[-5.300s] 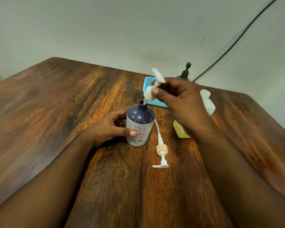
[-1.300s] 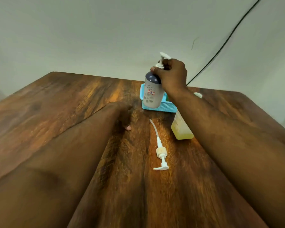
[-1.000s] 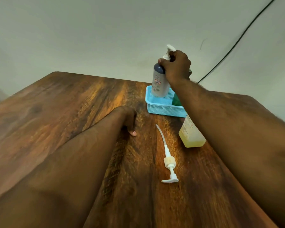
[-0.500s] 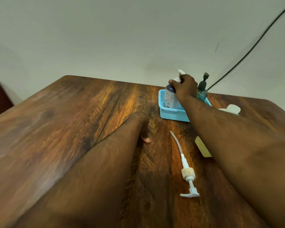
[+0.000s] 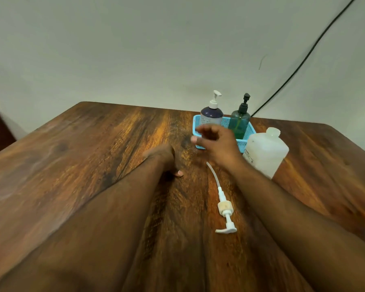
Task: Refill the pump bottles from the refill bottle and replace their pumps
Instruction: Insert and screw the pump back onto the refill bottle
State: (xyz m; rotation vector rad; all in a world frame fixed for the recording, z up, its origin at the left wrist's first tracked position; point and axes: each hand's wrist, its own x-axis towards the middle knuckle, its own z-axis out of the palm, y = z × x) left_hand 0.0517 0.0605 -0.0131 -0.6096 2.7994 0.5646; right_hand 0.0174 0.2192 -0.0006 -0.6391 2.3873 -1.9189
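Right hand (image 5: 216,142) holds nothing, fingers loosely spread in the air just in front of the blue basket (image 5: 249,134); left hand (image 5: 163,159) rests knuckles-down on the wooden table (image 5: 72,165), gripping nothing, fingers tucked under and hard to read. From the head camera, the only view: at 12 o'clock from the right hand, the navy pump bottle (image 5: 211,115) stands in the basket, white pump on, beside the green pump bottle (image 5: 239,123) with its dark pump. The white refill bottle (image 5: 264,153) stands at 3 o'clock, cap on. A loose pump (image 5: 223,204) lies at 6 o'clock. Looks like 2 bottles done, that spare pump unplaced. The refill bottle's label print is unreadable.
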